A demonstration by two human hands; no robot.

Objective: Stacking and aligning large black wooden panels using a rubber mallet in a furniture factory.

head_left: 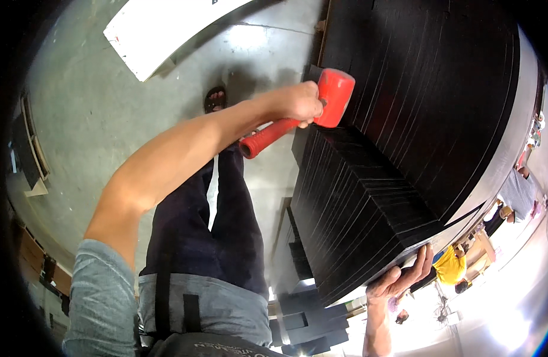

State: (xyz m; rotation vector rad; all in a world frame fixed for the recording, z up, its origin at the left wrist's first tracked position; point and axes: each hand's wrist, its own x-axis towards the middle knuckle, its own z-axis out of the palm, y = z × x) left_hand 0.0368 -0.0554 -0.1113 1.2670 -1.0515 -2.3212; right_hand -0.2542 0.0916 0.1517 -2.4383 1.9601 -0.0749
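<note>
My left hand grips a red mallet close to its head, with the fingers wrapped round the upper handle. The mallet head is over the left edge of the black stack, and its handle slants down and left; I cannot tell whether the head touches the boards. A lower stack of thin black boards stands against a taller block of black boards, thin pale lines marking the layers. My right hand lies against the lower stack's near right corner, fingers stretched out and thumb apart.
A white panel stands at the upper left above the grey concrete floor. Dark flat pieces lie below the stack. Farther right are several people, one in a yellow shirt. My sandalled foot is left of the stack.
</note>
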